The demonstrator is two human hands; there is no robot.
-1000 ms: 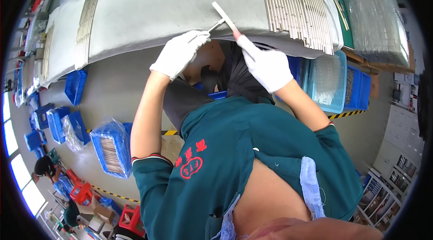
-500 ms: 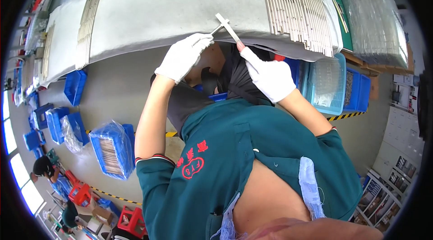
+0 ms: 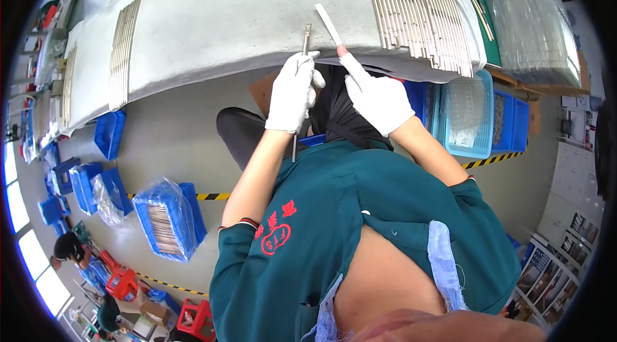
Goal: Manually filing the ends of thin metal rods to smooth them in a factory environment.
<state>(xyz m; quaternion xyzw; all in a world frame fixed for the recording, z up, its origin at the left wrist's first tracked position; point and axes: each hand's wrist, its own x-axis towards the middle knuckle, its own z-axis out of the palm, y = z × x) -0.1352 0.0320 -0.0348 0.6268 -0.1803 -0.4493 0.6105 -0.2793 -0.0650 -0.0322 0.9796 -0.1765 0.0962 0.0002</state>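
My left hand point(image 3: 294, 94), in a white glove, is closed around a narrow metal rail point(image 3: 307, 35). The rail stands nearly lengthwise, one end over the table edge and the other showing below my wrist. In my gloved right hand point(image 3: 384, 103), one bare fingertip showing, a flat whitish stick point(image 3: 328, 22) is gripped and points away over the table. Stick and rail are apart. A wide row of similar metal rails point(image 3: 411, 11) lies side by side to the right of my hands. At the left lies a smaller group of rails point(image 3: 124, 53).
The table has a pale cloth point(image 3: 212, 27). Clear plastic trays point(image 3: 532, 24) are stacked at the right. Under the table's right end stand a light blue crate point(image 3: 468, 143) and a darker blue bin point(image 3: 514, 123). A bagged blue crate of rails point(image 3: 167, 223) rests on the floor at left.
The rail in my left hand has turned from slanting across the stick to pointing away from me. My left hand has moved right and nearer me, and the two pieces have separated.
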